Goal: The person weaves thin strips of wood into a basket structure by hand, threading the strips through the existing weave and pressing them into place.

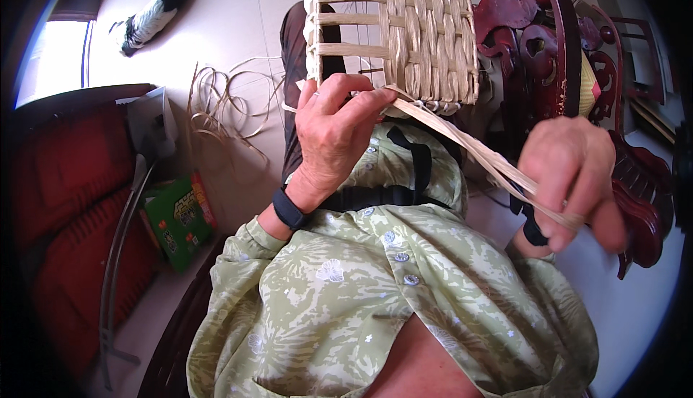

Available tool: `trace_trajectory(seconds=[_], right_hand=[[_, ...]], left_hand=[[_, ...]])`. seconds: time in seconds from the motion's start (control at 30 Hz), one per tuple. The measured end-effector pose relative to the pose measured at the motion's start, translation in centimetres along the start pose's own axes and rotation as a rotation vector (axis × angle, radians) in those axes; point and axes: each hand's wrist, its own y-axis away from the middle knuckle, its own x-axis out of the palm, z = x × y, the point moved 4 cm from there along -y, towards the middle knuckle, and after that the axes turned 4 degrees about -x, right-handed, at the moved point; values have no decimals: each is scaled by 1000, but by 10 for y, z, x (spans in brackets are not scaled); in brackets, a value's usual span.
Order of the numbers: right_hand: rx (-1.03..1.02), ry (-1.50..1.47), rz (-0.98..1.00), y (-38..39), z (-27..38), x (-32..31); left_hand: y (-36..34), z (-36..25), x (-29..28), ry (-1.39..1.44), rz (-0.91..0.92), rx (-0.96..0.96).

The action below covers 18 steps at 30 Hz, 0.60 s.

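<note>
A half-woven straw basket (pixel 404 29) stands upright in my lap, its pale bands crossing over flat ribs. My left hand (pixel 333 134) grips its lower edge, thumb and fingers pressed where a flat straw strip (pixel 476 152) leaves the weave. That strip runs down to the right into my right hand (pixel 574 181), which pinches it taut between thumb and fingers. A black band sits on my left wrist.
Loose straw strands (pixel 224 105) lie coiled on the pale floor to the left. A black-and-white animal (pixel 153 14) lies far off on the floor. A green box (pixel 180 217) sits beside red cushions (pixel 65 203). A carved dark red wooden chair (pixel 570 58) stands to the right.
</note>
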Motion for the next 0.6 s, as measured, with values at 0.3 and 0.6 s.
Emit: trace_trajectory(seconds=[0.3,0.6], right_hand=[[594,1079,-1264,110,16,-42],[411,1704,-39,12,-61,-16]], left_hand=[[4,0,0,-43,23,59],[2,1,5,-16,-1,24]])
